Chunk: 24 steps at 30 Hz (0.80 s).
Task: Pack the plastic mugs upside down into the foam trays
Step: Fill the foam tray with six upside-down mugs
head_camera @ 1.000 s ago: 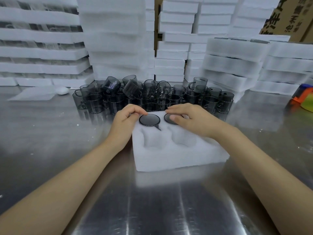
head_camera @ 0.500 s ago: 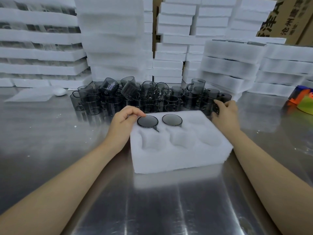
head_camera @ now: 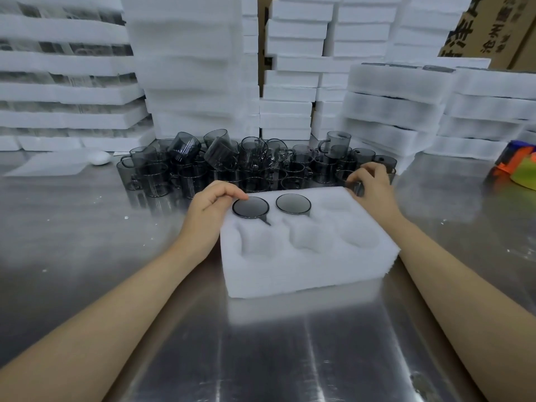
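Observation:
A white foam tray (head_camera: 304, 274) with six round pockets lies on the steel table in front of me. Two smoky grey plastic mugs sit upside down in its far row: one in the left pocket (head_camera: 250, 207), one in the middle pocket (head_camera: 293, 203). My left hand (head_camera: 208, 210) rests at the tray's far left corner, fingertips touching the left mug's rim. Past the tray's far right corner, my right hand (head_camera: 372, 185) grips a grey mug (head_camera: 355, 185) at the edge of the mug pile (head_camera: 232, 166). The other pockets hold nothing.
Stacks of white foam trays (head_camera: 188, 68) wall the back of the table. More stacks (head_camera: 406, 111) stand at the right. A flat foam sheet (head_camera: 49, 166) lies far left. An orange and green object (head_camera: 519, 166) sits at the right edge. A cardboard box (head_camera: 487, 27) stands top right.
My right hand left the middle mug in the tray, reached to the right end of the mug pile and closed round a mug there. The left hand stayed at the left mug.

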Available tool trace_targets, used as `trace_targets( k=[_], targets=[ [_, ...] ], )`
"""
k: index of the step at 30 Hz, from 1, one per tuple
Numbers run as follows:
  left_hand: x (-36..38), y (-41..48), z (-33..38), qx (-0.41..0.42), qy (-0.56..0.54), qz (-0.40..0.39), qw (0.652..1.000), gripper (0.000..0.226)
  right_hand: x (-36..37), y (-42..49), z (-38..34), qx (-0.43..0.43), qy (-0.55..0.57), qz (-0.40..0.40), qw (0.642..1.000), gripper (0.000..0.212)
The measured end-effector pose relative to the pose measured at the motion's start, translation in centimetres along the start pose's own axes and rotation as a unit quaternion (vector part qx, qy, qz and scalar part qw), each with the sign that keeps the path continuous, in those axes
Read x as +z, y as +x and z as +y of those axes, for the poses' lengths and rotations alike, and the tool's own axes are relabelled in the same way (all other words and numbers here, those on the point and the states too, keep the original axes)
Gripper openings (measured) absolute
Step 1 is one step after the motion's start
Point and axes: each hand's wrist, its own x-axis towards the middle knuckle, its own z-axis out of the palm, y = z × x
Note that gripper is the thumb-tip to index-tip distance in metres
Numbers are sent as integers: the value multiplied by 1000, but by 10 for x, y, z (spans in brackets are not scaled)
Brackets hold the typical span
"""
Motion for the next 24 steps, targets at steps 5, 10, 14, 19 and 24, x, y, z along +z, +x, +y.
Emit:
trace_targets(
  k=[5,10,14,19,24],
  targets=[
    [0,0,1,1,0,-4,1000,36,1,3,-2,18,-29,-31,999,12],
    [0,-1,1,-4,0,-2,1000,35,-7,1,-13,1,146,120,982,52],
    [0,0,0,0,0,-1,1000,36,-20,4,-33,-57,160,148,974,76],
    [-1,1,-2,-11,-13,-3,1000,37,-23,-10,-72,-232,129,145,953,59],
    [-1,1,-1,-25,-27,1,999,36,-18,-20,-78,-208,180,0,961,61]
  ],
)
